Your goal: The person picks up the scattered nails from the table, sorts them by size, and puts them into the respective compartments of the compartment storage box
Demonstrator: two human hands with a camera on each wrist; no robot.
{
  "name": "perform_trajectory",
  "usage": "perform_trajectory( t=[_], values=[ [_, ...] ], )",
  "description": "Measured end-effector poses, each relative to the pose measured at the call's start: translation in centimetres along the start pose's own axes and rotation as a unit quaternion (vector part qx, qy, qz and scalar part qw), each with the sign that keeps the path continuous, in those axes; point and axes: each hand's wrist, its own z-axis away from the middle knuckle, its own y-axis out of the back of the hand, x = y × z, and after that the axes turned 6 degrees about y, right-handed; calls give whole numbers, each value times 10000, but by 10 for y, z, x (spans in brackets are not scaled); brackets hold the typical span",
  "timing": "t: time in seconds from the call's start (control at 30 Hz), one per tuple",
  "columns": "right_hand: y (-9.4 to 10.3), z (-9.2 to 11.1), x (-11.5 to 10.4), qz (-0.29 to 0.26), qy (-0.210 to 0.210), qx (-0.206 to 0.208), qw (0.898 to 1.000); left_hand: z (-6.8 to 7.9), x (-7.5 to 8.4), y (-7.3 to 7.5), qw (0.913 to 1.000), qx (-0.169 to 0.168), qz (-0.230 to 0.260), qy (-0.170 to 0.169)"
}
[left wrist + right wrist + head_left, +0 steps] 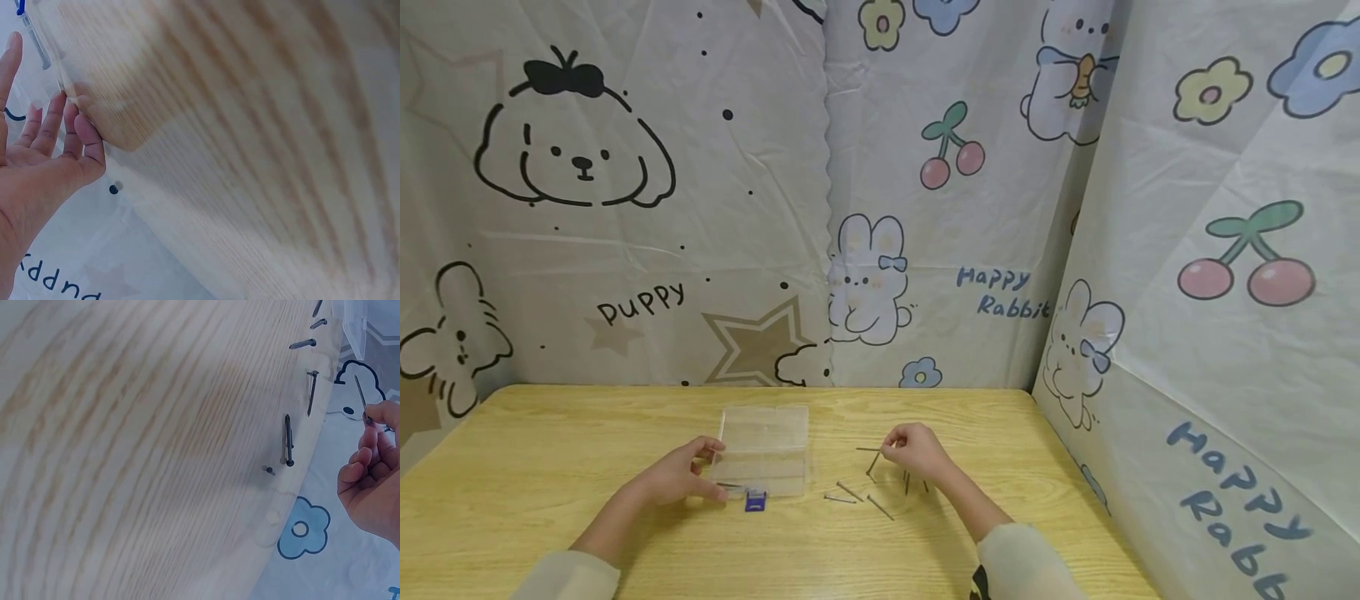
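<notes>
Clear plastic box (763, 429) with a blue latch (756, 502) at the front; lies on the tabletop (790, 542), left side held by the left hand (681, 475). Just right of it, slim gray nails (881, 507), scattered loose at mixed angles. One more nail (360, 394) pinched near its head in the right hand (913, 450), tip toward the box.

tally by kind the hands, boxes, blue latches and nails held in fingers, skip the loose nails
Hands: 2, the left hand and the right hand
Boxes: 1, the clear box
Blue latches: 1, the blue latch on its front
Held nails: 1, the nail pinched on the right
Total: 5
</notes>
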Motion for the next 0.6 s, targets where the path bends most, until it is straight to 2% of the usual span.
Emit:
perform_trajectory(
  t=[0.37,0.6],
  values=[
    [-11,-8,-10,-101,130,-74,9998,-1,-1,1,9999,27,-65,-103],
    [-18,-11,-15,-137,199,-125,9996,0,-2,0,10000,21,13,-22]
  ],
)
